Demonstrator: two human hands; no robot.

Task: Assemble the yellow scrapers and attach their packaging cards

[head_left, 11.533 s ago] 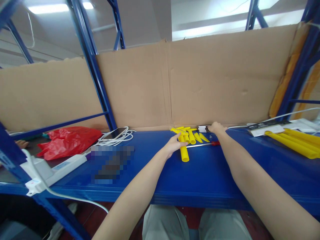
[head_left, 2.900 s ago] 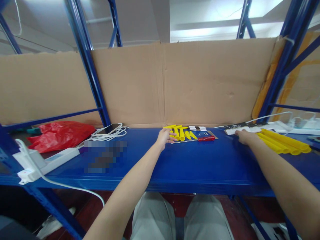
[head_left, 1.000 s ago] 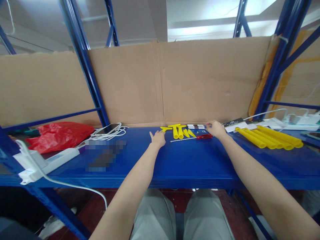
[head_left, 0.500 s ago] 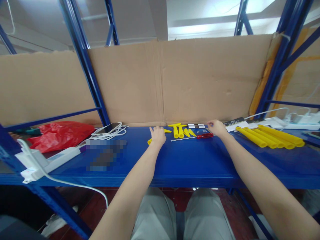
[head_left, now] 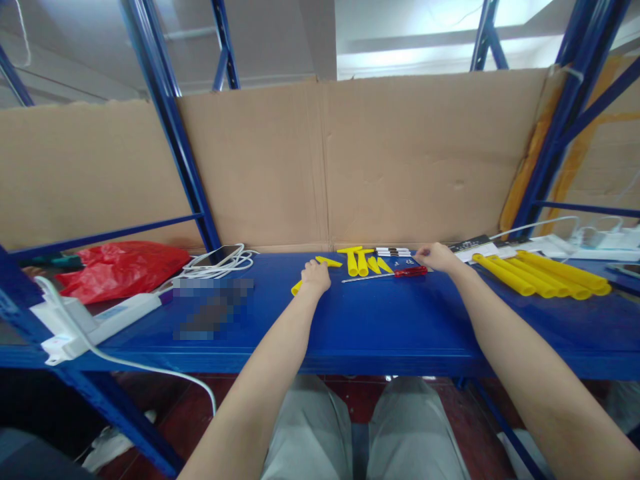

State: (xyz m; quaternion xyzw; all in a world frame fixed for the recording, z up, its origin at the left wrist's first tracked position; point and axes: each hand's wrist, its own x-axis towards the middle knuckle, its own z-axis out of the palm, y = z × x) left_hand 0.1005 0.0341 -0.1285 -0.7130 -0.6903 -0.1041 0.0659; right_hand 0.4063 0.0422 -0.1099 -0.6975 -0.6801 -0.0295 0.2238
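Observation:
My left hand (head_left: 316, 275) is closed on a yellow tube (head_left: 297, 288) whose end shows at its left; a thin yellow piece (head_left: 329, 262) shows just beyond the fingers. My right hand (head_left: 436, 256) has its fingers pressed together over small parts near the back edge; what they hold is too small to name. A screwdriver with a red handle (head_left: 411, 271) lies just left of and in front of it. Between the hands lie two yellow T-shaped pieces (head_left: 353, 263), smaller yellow pieces (head_left: 384, 265) and black-and-white sticks (head_left: 393, 252).
Several yellow tubes (head_left: 545, 277) lie at the right beside a power strip (head_left: 590, 250). At the left are a red plastic bag (head_left: 123, 267), a coiled white cable (head_left: 220, 265), a white power strip (head_left: 125, 317) and a blurred patch. Cardboard (head_left: 400, 167) stands behind the blue shelf (head_left: 380, 327).
My left hand has turned and its fingers have drawn in, with more of the yellow tube and the thin yellow piece showing. My right hand has hardly moved.

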